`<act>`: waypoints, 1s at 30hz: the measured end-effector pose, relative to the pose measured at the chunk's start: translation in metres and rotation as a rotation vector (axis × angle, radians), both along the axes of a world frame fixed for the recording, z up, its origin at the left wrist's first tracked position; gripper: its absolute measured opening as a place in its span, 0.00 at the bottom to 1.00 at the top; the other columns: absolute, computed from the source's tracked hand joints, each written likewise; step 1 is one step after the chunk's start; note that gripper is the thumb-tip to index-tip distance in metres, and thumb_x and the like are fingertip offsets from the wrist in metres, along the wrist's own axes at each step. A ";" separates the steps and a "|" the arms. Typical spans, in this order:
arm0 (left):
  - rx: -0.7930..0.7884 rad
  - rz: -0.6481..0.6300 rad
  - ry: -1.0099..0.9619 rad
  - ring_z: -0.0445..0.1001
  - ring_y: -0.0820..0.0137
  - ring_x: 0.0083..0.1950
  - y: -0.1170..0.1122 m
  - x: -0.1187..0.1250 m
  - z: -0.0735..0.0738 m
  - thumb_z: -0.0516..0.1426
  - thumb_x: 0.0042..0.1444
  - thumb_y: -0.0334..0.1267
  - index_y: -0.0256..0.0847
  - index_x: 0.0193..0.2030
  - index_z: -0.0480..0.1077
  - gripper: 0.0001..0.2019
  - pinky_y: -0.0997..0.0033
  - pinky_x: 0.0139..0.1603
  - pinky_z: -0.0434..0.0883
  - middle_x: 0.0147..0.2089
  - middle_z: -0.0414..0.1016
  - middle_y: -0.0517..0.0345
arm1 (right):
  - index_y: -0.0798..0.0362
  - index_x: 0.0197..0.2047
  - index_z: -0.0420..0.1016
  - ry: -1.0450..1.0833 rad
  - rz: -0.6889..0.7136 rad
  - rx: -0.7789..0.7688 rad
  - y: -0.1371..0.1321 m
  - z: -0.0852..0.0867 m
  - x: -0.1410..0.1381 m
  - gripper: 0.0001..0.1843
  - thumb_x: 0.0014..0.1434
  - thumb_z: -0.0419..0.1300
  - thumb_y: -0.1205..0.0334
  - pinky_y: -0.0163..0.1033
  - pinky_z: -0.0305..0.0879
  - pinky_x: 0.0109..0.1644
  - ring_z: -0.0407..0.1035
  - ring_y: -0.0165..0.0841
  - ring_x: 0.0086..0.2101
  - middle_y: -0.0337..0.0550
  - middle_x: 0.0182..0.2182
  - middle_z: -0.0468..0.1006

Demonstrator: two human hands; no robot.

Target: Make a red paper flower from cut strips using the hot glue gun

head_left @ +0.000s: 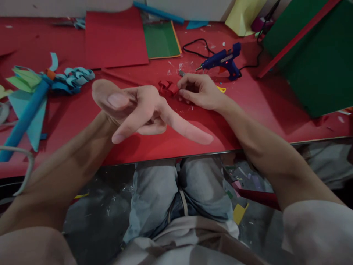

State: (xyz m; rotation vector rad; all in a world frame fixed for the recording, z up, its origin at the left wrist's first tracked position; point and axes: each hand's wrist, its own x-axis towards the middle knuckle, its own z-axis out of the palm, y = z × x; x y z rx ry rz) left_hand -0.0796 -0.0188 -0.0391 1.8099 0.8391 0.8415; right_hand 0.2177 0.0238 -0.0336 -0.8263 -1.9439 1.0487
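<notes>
My left hand (143, 110) is raised above the near part of the table, close to the camera. Its index finger points right, another finger stretches toward me, and nothing shows in its grasp. Behind it, my right hand (200, 90) rests on the tabletop with thumb and fingers pinched at the right end of a small looped, folded red paper strip (168, 88). Part of that strip is hidden behind my left hand. Just beyond my right hand, a blue glue gun (223, 60) lies with its nozzle pointing left and a small red light lit.
On the red table (264, 110) are red sheets (116, 38), green sheets (161, 39) and scissors (78, 24). Leftward lie a blue paper tube (24, 117) and a light-blue paper chain (74, 79). A large green board (317, 59) with a red strip stands at right. The glue gun's cord (257, 55) trails behind.
</notes>
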 end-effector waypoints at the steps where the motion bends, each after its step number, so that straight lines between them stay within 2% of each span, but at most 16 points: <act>1: 0.007 -0.018 -0.002 0.86 0.54 0.41 0.001 0.000 0.000 0.41 0.61 0.82 0.45 0.43 0.79 0.43 0.62 0.17 0.69 0.54 0.83 0.47 | 0.50 0.41 0.75 -0.001 -0.001 -0.003 0.000 0.000 0.000 0.14 0.64 0.71 0.51 0.34 0.68 0.30 0.69 0.28 0.28 0.37 0.30 0.78; 5: 0.020 -0.010 0.006 0.87 0.52 0.42 0.005 0.000 0.004 0.44 0.62 0.81 0.45 0.42 0.79 0.41 0.63 0.17 0.68 0.52 0.83 0.45 | 0.49 0.41 0.74 -0.001 0.001 -0.019 0.000 0.001 0.000 0.15 0.63 0.72 0.50 0.35 0.68 0.29 0.69 0.28 0.27 0.37 0.30 0.78; 10: 0.037 -0.046 0.030 0.86 0.53 0.39 -0.005 0.003 0.005 0.40 0.60 0.83 0.46 0.41 0.79 0.44 0.61 0.16 0.67 0.50 0.84 0.45 | 0.49 0.42 0.74 0.000 0.002 -0.030 0.001 0.000 0.000 0.15 0.63 0.72 0.50 0.35 0.68 0.30 0.70 0.29 0.28 0.37 0.30 0.78; 14: 0.082 0.070 0.028 0.86 0.53 0.39 -0.018 0.006 -0.003 0.41 0.58 0.85 0.49 0.44 0.80 0.45 0.58 0.16 0.67 0.52 0.83 0.45 | 0.49 0.42 0.74 -0.007 -0.002 -0.032 0.001 0.000 0.000 0.16 0.63 0.72 0.49 0.35 0.69 0.30 0.70 0.29 0.29 0.38 0.30 0.78; 17: 0.060 0.109 0.043 0.85 0.55 0.37 -0.009 0.003 0.000 0.40 0.57 0.86 0.49 0.43 0.80 0.46 0.60 0.15 0.66 0.50 0.83 0.45 | 0.50 0.42 0.74 -0.009 0.000 -0.024 0.000 0.000 0.000 0.16 0.64 0.71 0.48 0.35 0.70 0.31 0.70 0.29 0.28 0.38 0.30 0.78; 21: -0.081 -0.016 0.042 0.83 0.59 0.31 0.025 -0.009 0.022 0.42 0.57 0.85 0.47 0.37 0.78 0.44 0.60 0.14 0.64 0.45 0.84 0.45 | 0.49 0.42 0.74 -0.005 -0.005 -0.028 0.000 0.000 0.000 0.17 0.63 0.72 0.47 0.36 0.70 0.31 0.70 0.29 0.29 0.38 0.31 0.78; 23: -0.154 -0.143 0.070 0.81 0.61 0.28 0.034 -0.012 0.029 0.44 0.56 0.86 0.46 0.33 0.77 0.43 0.60 0.14 0.64 0.44 0.84 0.45 | 0.49 0.42 0.74 -0.005 -0.010 -0.034 0.000 0.000 0.000 0.17 0.62 0.72 0.48 0.36 0.70 0.31 0.70 0.29 0.29 0.38 0.31 0.79; 24: -0.163 -0.172 0.069 0.81 0.60 0.28 0.033 -0.013 0.029 0.44 0.57 0.85 0.46 0.33 0.77 0.43 0.60 0.14 0.64 0.44 0.84 0.45 | 0.49 0.42 0.74 -0.005 -0.010 -0.034 0.000 0.000 0.000 0.17 0.62 0.72 0.48 0.36 0.70 0.30 0.70 0.29 0.29 0.38 0.30 0.78; 27: -0.105 -0.081 -0.040 0.82 0.59 0.31 0.016 -0.008 0.019 0.44 0.60 0.82 0.46 0.35 0.77 0.41 0.60 0.15 0.63 0.43 0.84 0.44 | 0.49 0.42 0.74 -0.002 -0.002 -0.028 0.000 0.000 0.000 0.16 0.63 0.72 0.48 0.35 0.69 0.30 0.70 0.29 0.28 0.38 0.30 0.78; 30: -0.074 -0.128 -0.025 0.81 0.59 0.31 0.006 0.004 0.017 0.44 0.58 0.84 0.46 0.35 0.76 0.41 0.61 0.17 0.65 0.42 0.83 0.45 | 0.49 0.42 0.74 -0.007 0.002 -0.025 0.000 0.000 0.000 0.16 0.63 0.71 0.48 0.36 0.68 0.30 0.69 0.29 0.28 0.38 0.31 0.78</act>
